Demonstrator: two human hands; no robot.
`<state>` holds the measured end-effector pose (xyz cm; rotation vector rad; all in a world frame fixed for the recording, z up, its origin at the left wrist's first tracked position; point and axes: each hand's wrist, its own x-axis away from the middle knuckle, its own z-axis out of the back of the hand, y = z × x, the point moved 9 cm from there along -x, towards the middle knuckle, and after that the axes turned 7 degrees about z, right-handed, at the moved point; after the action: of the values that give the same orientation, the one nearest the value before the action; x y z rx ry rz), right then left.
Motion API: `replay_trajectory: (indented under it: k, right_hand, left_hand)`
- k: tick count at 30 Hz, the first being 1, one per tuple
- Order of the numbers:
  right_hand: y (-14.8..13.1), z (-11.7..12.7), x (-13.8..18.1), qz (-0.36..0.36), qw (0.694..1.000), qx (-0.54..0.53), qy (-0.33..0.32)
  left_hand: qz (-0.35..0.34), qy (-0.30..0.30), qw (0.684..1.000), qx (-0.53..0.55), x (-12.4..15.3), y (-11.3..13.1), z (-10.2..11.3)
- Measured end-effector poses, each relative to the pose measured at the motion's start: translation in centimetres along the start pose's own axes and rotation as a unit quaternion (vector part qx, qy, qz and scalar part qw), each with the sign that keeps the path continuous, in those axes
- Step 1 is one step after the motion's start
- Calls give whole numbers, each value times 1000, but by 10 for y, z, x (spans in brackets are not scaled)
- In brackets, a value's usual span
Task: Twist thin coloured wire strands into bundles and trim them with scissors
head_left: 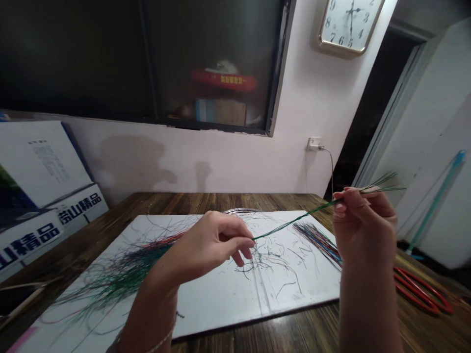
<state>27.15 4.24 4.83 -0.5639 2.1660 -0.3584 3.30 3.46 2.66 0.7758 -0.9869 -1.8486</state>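
A thin bundle of green wires (281, 226) stretches between my two hands above a white board. My left hand (221, 238) pinches its lower end between thumb and forefinger. Higher up at the right, my right hand (362, 211) grips the other end, and loose green tips fan out past its fingers. Under and behind my left arm lies a large tangled pile of green, blue and red wires (138, 267). Short dark wire scraps (268, 262) are scattered on the white board (221, 309) below the bundle. Partly behind my right wrist rests a straighter multicoloured wire bunch (318, 240).
Red-handled scissors or pliers (423, 291) lie on the wooden table (294, 326) at the right. A round metallic rim (243, 211) shows at the board's back edge. Printed boxes (47, 215) stand at the left. A cord (331, 164) hangs from the wall socket.
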Motion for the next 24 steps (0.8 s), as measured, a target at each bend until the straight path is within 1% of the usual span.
replay_trajectory:
  k: [2, 4, 5, 6, 7, 8, 10, 11, 13, 15, 17, 18, 19, 21, 24]
  right_hand:
    - [-15, 0, 4, 76, 993, 83, 24]
    - [-32, -2, 11, 164, 969, 176, 49]
    - [-37, -4, 13, 194, 958, 201, 56]
    - [-38, -5, 13, 203, 957, 201, 53]
    - [-33, -6, 11, 187, 966, 175, 41]
    - [-25, -7, 7, 152, 979, 135, 22]
    - [-4, -11, 1, 55, 996, 65, -23]
    - [6, -14, 0, 5, 998, 48, -49]
    - [23, -24, 6, -76, 989, 53, -112]
    - [35, -43, 22, -145, 963, 73, -215]
    - [43, -64, 46, -212, 916, 71, -332]
    - [45, -73, 58, -241, 893, 59, -375]
    - [46, -79, 68, -266, 875, 43, -403]
    - [47, -86, 79, -306, 855, 12, -419]
    - [49, -88, 84, -333, 849, -12, -409]
  left_hand:
    - [2, 18, 1000, 2, -1, -1, 2]
    - [-1, 52, 999, -3, -2, -1, 5]
    - [-1, 70, 998, 1, -3, 0, 7]
    - [2, 83, 996, 14, -4, 0, 8]
    - [8, 89, 995, 35, -5, -1, 8]
    - [17, 86, 994, 63, -6, -2, 7]
    - [30, 68, 989, 128, -9, -3, 2]
    - [33, 57, 984, 164, -11, -3, -1]
    - [32, 51, 970, 237, -14, -3, -4]
    - [26, 69, 949, 306, -16, -4, -3]
    - [16, 89, 932, 352, -18, -5, -1]
    - [11, 97, 926, 365, -18, -5, 0]
    - [6, 107, 922, 373, -18, -5, 2]
    - [-3, 134, 918, 372, -16, -5, 7]
    - [-15, 168, 920, 353, -12, -2, 12]
